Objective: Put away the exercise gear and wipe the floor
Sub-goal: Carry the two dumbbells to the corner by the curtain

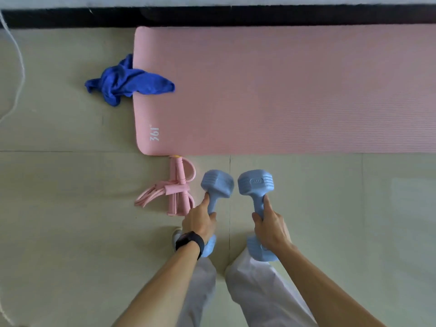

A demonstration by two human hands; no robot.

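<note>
My left hand (199, 220) grips the handle of a light blue dumbbell (217, 182), and my right hand (271, 226) grips a second light blue dumbbell (256, 182). Both dumbbells are held side by side above the tiled floor, in front of my legs. A pink jump rope (175, 188) lies bundled on the floor just left of the left dumbbell. A pink exercise mat (283, 90) is spread flat beyond them. A crumpled blue cloth (127, 82) lies across the mat's left edge, partly on the floor.
A black baseboard (212, 16) runs along the wall behind the mat. A white cord (20, 67) trails down the far left of the beige tiled floor (59, 208). My feet and light trousers are below the dumbbells.
</note>
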